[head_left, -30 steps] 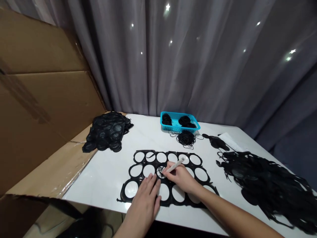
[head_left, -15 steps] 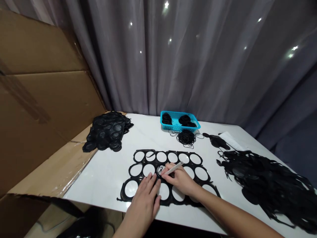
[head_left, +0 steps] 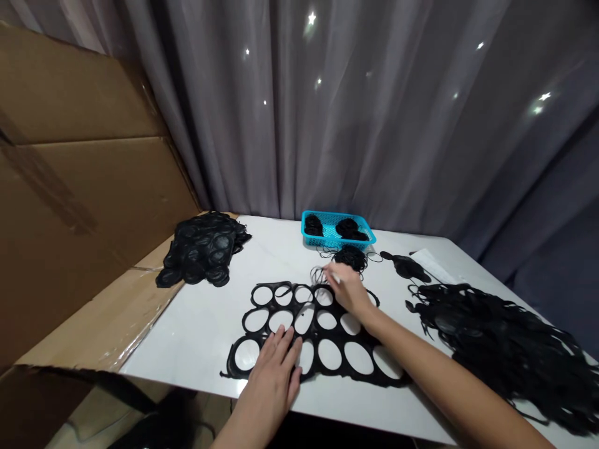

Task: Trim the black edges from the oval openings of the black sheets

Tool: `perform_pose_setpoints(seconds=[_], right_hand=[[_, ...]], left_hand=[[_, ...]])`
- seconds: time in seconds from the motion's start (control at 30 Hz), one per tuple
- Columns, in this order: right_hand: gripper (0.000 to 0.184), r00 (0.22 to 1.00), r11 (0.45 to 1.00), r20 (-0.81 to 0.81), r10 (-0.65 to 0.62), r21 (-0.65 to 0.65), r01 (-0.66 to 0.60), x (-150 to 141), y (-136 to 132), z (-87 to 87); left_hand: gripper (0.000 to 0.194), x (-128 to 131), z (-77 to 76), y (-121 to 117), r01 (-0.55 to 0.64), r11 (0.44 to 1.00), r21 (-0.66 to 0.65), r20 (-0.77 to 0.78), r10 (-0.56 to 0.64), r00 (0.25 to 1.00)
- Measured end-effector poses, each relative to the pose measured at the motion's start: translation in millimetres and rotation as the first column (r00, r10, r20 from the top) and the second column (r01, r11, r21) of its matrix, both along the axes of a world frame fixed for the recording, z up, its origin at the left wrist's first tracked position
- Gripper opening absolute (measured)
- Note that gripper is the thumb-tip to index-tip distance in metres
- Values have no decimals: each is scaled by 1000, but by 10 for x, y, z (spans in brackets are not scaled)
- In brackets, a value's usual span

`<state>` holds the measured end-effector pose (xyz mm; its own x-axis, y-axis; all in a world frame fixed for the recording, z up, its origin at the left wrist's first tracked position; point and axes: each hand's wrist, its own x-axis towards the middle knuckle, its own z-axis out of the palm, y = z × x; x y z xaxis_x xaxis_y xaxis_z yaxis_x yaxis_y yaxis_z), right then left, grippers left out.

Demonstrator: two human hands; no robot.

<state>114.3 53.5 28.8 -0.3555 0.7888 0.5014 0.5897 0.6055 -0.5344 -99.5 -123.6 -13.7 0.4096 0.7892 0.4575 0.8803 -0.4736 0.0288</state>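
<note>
Right grip (head_left: 349, 289) above table (head_left: 196, 340), curtain (head_left: 397, 137) beyond

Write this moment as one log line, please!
left hand: flat on black holed sheet | right hand: pinched near sheet's far edge, thin black loops at fingertips | blue basket: beyond black ring pile

White-topped table (head_left: 196, 343) before a pleated grey curtain (head_left: 397, 137).
High beyond the right hand (head_left: 346, 288), star-shaped lights (head_left: 311, 19) shine at the curtain. Well left of the left hand (head_left: 276, 368) stands a creased brown cardboard panel (head_left: 84, 199); lower left, pale floor (head_left: 96, 410) shows.
</note>
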Motion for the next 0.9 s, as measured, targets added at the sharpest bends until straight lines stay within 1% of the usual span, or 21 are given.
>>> perform_pose_setpoints(seconds=[0.07,0.13,0.17,0.27,0.4,0.5,0.57,0.63,0.67,0.7,0.73,0.77,0.8,0.83,0.9], right_hand=[[20,988,988,-79,-130,-95,123,127,366,22],[19,974,971,-75,-211,-127,201,237,632,9],[19,969,966,-70,-237,-123,228,283,718,-6],[21,953,954,-78,-292,-99,284,414,813,-45],[30,923,924,-99,-371,-141,356,632,726,-22],[31,910,914,-149,-387,-196,356,735,523,43],[27,910,915,-223,-348,-291,278,687,280,90],[22,919,900,-309,-245,-425,97,529,-53,127],[21,925,881,-346,-158,-472,-26,421,-243,141],[19,925,845,-375,-68,-514,-146,303,-439,151],[15,923,795,-383,29,-551,-254,186,-632,158],[15,915,764,-390,105,-558,-325,77,-811,162],[13,913,740,-372,169,-564,-367,-18,-971,163],[13,911,730,-354,210,-563,-387,-93,-1104,162],[16,917,739,-311,251,-551,-389,-183,-1287,149]], left_hand=[[45,4,-17,-5,-10,1000,-5,17,10,1000],[46,6,-26,-12,-18,1000,-15,37,19,999],[47,4,-22,-17,-22,1000,-21,41,22,999],[47,-20,35,-46,-16,1000,-17,23,17,1000],[41,-78,146,-148,6,1000,28,30,-7,1000],[36,-103,180,-281,34,998,54,30,-35,999],[36,-99,170,-379,47,997,61,0,-47,999],[39,-81,140,-462,48,997,57,-34,-46,998],[41,-70,121,-494,43,997,57,-47,-41,998],[43,-59,103,-518,36,998,53,-55,-33,998],[44,-49,86,-536,27,999,47,-59,-24,998],[44,-41,73,-547,21,999,41,-58,-18,998],[44,-36,65,-554,17,999,34,-54,-15,998],[44,-33,60,-559,16,1000,25,-46,-15,999],[44,-34,64,-564,22,1000,5,-26,-22,999]])
